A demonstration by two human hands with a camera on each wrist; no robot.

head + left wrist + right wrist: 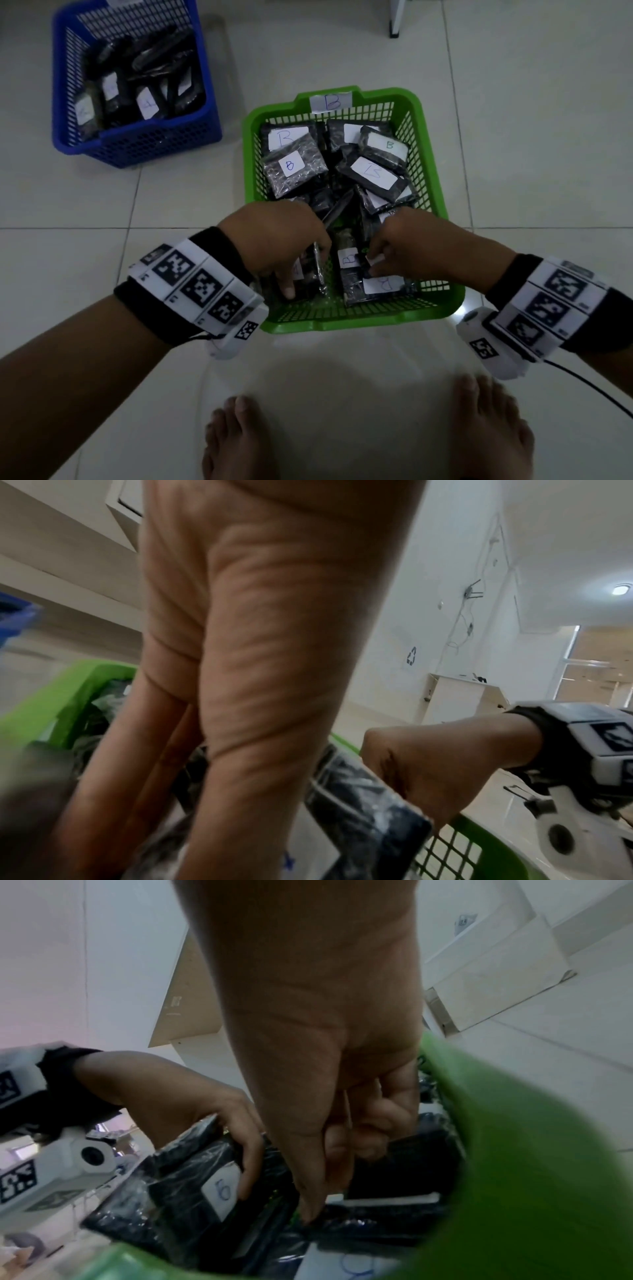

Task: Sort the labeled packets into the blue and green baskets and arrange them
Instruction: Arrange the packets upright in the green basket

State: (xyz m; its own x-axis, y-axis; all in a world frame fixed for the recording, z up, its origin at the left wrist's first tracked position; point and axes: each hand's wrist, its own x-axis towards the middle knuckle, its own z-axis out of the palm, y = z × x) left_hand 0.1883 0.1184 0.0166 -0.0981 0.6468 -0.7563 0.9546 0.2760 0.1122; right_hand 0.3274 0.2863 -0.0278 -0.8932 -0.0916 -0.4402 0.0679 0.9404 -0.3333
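A green basket [342,320] tagged "B" sits on the floor in front of me, holding several black packets with white "B" labels [371,173]. My left hand [294,274] reaches into its near left part, fingers curled over the top edge of a black packet [192,1185] that stands on its side. My right hand [375,265] is in the near right part, thumb and curled fingers pinching the edge of another black packet [411,1164]. The blue basket [137,144] at the far left holds several labeled packets too.
My bare feet [239,438] stand on the white tiled floor just behind the green basket. A white furniture leg [395,20] rises at the top right. A cable [589,387] trails from my right wrist camera.
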